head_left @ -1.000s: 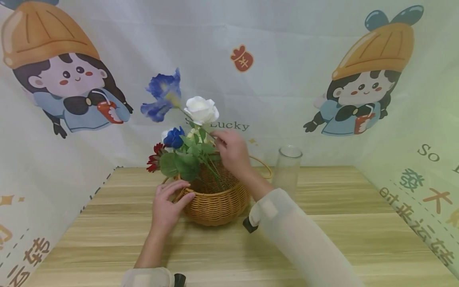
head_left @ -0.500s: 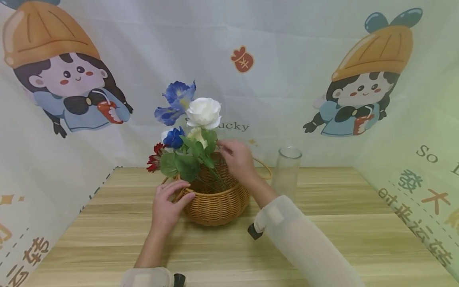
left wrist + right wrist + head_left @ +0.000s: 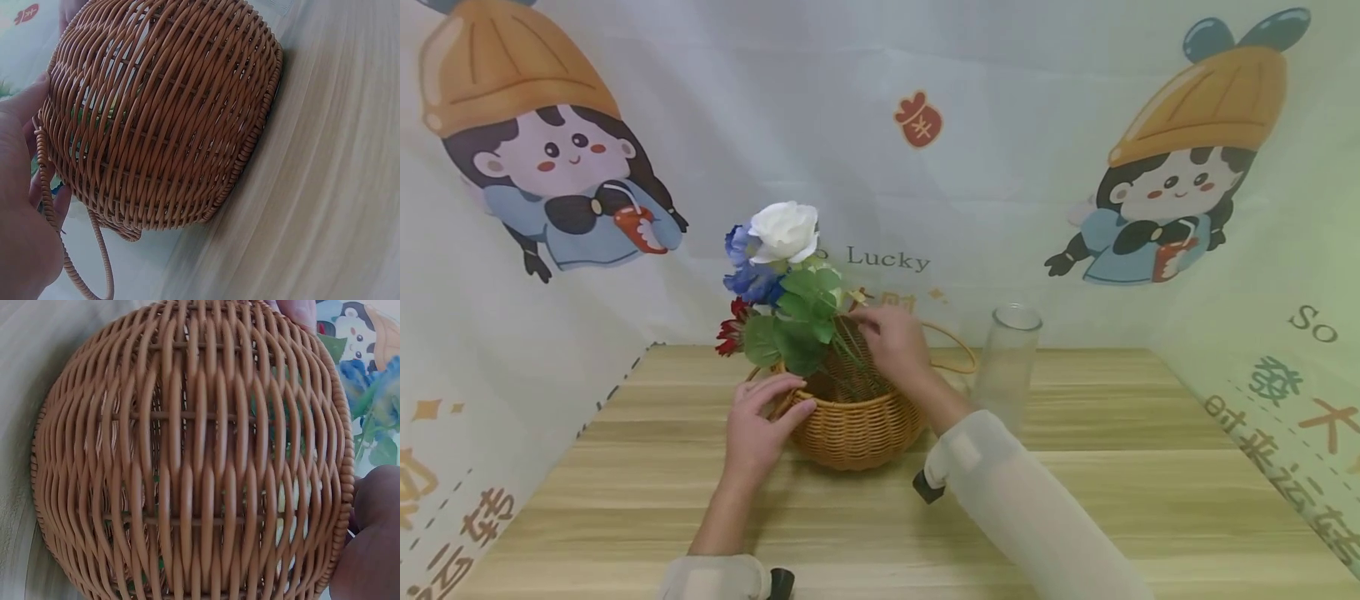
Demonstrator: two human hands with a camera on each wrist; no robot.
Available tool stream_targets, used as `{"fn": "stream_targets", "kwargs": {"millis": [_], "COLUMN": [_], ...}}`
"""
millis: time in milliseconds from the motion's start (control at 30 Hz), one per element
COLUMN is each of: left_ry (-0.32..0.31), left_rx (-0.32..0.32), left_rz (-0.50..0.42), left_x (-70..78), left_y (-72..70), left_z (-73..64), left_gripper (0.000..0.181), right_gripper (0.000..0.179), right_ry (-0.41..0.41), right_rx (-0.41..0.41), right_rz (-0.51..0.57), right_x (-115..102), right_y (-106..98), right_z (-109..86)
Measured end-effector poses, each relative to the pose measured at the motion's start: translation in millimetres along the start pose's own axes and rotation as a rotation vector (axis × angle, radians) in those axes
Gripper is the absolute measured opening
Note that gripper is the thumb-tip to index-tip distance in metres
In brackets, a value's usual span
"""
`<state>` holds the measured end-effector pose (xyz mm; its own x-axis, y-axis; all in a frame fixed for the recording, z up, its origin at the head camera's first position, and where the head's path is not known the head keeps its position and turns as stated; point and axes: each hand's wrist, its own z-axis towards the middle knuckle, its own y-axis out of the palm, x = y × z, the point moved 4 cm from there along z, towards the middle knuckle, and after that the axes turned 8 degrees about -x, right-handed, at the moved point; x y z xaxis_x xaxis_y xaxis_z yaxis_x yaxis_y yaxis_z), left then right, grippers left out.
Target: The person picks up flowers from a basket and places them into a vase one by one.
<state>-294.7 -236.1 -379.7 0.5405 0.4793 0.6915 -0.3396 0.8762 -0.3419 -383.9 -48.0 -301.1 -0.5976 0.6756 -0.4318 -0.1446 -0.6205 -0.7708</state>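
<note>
A brown wicker basket stands upright on the table. My left hand grips its left rim, with the thumb at the front and the fingers by the handle. Artificial flowers lean left out of the basket: a white rose on top, blue flowers behind and below it, a red flower lowest. Green leaves hang over the left rim. Above the basket's right side my right hand pinches a thin flower stem; which bloom it belongs to is hidden by leaves. In both wrist views the basket weave covers the stems.
A tall clear glass vase stands right of the basket, close to the right forearm. The basket's thin handle hangs out at the right. A printed cloth backdrop borders the wooden table behind and at the sides.
The blue iris has come down and now sits partly behind the white rose, which has shifted left. My right hand has lowered slightly; the left hand keeps its hold on the rim.
</note>
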Motion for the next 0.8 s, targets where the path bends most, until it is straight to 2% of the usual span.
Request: {"fn": "stream_targets", "kwargs": {"millis": [200, 467, 633, 800], "left_ry": [0.000, -0.003, -0.007, -0.001], "left_rx": [0.001, 0.003, 0.001, 0.002], "left_rz": [0.009, 0.014, 0.021, 0.016], "left_x": [2.2, 2.1, 3.8, 3.0], "left_y": [-0.5, -0.9, -0.7, -0.3], "left_z": [0.2, -1.0, -0.8, -0.2], "left_gripper": [0.027, 0.028, 0.028, 0.028], "right_gripper": [0.021, 0.020, 0.020, 0.023], "right_ry": [-0.036, -0.169, -0.206, -0.198], "right_rx": [0.020, 0.010, -0.063, -0.184], "right_rz": [-0.062, -0.079, -0.162, -0.217], "right_x": [-8, -18, -20, -23], "right_y": [0, 2, 9, 16], "right_z": [0.7, 0.5, 0.2, -0.7]}}
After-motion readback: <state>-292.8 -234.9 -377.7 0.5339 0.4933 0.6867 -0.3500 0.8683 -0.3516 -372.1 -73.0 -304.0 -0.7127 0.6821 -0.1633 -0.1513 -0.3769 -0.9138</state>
